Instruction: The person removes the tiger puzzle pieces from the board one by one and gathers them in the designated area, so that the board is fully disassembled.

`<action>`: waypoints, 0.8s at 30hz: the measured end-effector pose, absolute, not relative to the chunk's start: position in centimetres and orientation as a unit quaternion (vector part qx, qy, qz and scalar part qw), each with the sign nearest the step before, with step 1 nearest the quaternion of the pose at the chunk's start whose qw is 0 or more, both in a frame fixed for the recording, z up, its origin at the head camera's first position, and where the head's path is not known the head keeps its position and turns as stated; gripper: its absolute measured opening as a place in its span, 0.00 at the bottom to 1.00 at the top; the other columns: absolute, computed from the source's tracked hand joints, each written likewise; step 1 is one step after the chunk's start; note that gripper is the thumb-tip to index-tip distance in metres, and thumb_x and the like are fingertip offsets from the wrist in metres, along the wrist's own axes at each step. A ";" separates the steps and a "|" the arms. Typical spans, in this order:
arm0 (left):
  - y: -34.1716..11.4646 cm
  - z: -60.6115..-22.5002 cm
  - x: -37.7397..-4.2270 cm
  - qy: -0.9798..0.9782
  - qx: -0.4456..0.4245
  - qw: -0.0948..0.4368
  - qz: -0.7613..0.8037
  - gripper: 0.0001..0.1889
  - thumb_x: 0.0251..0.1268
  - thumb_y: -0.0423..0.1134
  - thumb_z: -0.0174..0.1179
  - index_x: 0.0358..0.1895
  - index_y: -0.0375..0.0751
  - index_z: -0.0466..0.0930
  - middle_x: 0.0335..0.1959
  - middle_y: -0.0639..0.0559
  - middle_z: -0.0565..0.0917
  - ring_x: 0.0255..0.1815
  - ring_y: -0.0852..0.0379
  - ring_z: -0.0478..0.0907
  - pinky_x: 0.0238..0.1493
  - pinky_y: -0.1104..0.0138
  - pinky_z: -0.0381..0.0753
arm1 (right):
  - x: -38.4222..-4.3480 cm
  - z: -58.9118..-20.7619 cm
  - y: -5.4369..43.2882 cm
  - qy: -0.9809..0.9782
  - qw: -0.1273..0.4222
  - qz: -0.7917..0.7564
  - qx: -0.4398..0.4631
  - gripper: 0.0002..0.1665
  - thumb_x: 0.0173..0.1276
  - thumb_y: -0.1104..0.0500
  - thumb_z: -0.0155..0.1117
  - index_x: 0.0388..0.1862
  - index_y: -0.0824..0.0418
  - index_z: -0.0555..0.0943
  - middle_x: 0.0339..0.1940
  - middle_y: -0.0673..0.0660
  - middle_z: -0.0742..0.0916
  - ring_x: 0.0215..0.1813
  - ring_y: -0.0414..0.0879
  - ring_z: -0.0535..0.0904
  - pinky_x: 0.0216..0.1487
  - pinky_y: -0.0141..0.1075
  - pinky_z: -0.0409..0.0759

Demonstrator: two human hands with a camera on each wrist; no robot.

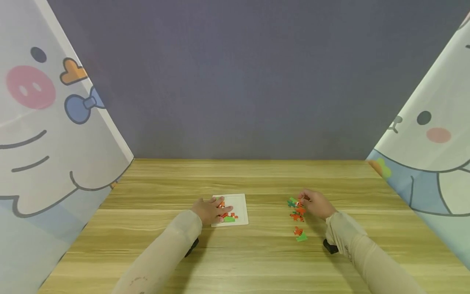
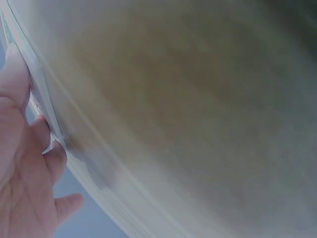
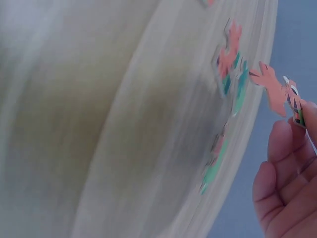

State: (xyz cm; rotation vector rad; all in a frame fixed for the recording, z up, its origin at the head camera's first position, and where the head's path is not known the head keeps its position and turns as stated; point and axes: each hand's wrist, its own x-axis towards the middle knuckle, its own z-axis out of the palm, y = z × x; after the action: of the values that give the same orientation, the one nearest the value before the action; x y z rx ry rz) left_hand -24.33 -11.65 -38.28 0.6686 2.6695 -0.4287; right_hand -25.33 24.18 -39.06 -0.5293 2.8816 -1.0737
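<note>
A white square puzzle board (image 1: 241, 206) lies on the table with orange and green jigsaw pieces (image 1: 229, 219) in its lower left part. My left hand (image 1: 209, 210) rests on the board's left side with fingers spread, covering some pieces; the left wrist view shows its fingers (image 2: 57, 161) along the board's edge. On the right, my right hand (image 1: 318, 203) pinches an orange jigsaw piece (image 3: 273, 89) with dark stripes between thumb and fingertips. In the right wrist view the piece is lifted off the table, beside loose pieces (image 3: 229, 54) lying there.
Several loose orange and green pieces (image 1: 297, 217) lie in a column by the right hand, with a green one (image 1: 302, 237) nearest me. The wooden table (image 1: 264, 261) ends at a grey wall (image 1: 249, 81), with cartoon-printed panels (image 1: 47, 155) at both sides.
</note>
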 end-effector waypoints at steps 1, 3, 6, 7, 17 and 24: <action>-11.6 -38.3 -24.4 0.943 0.236 0.177 -0.154 0.30 0.75 0.60 0.42 0.78 0.72 0.52 0.81 0.58 0.54 0.79 0.57 0.55 0.72 0.51 0.63 | -25.3 -39.1 24.4 0.923 0.013 -0.347 -0.167 0.06 0.72 0.72 0.56 0.43 0.74 0.78 0.35 0.62 0.85 0.32 0.46 0.77 0.32 0.38 0.76; -11.6 -38.4 -24.4 0.942 0.237 0.178 -0.155 0.30 0.75 0.61 0.41 0.78 0.72 0.52 0.81 0.57 0.54 0.79 0.57 0.55 0.72 0.51 0.64 | -25.2 -39.2 24.7 0.922 0.014 -0.352 -0.161 0.06 0.72 0.72 0.56 0.44 0.74 0.79 0.37 0.63 0.86 0.34 0.46 0.79 0.32 0.38 0.77; -11.5 -38.5 -24.4 0.943 0.235 0.179 -0.153 0.30 0.75 0.61 0.42 0.78 0.73 0.52 0.81 0.58 0.54 0.78 0.58 0.55 0.72 0.51 0.64 | -25.0 -39.4 25.3 0.921 0.021 -0.355 -0.158 0.07 0.73 0.71 0.55 0.44 0.74 0.79 0.39 0.64 0.86 0.37 0.49 0.81 0.34 0.40 0.78; -11.5 -38.5 -24.4 0.943 0.235 0.180 -0.153 0.30 0.75 0.60 0.42 0.78 0.73 0.52 0.81 0.58 0.54 0.78 0.58 0.55 0.72 0.51 0.65 | -25.0 -39.4 25.6 0.921 0.023 -0.356 -0.155 0.07 0.73 0.72 0.55 0.44 0.74 0.79 0.39 0.64 0.86 0.38 0.50 0.81 0.35 0.40 0.78; -11.4 -38.5 -24.4 0.945 0.231 0.181 -0.143 0.30 0.75 0.60 0.42 0.78 0.72 0.53 0.81 0.58 0.54 0.79 0.57 0.55 0.71 0.51 0.66 | -24.5 -39.4 27.7 0.919 0.067 -0.356 -0.158 0.09 0.71 0.72 0.53 0.45 0.75 0.79 0.29 0.56 0.82 0.27 0.43 0.76 0.31 0.36 0.76; -11.3 -38.5 -24.4 0.943 0.229 0.181 -0.162 0.30 0.76 0.61 0.41 0.78 0.74 0.51 0.81 0.59 0.53 0.78 0.58 0.55 0.70 0.53 0.68 | -24.2 -38.4 28.2 0.908 0.112 -0.377 -0.147 0.10 0.72 0.73 0.52 0.45 0.79 0.78 0.24 0.53 0.80 0.24 0.43 0.75 0.32 0.36 0.78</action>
State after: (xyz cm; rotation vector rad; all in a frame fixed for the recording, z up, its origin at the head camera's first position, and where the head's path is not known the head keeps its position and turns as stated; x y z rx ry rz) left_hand -24.39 -11.35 -38.48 0.6454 2.6620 -0.4575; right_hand -24.18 28.21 -38.41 -0.4319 2.6657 -1.1058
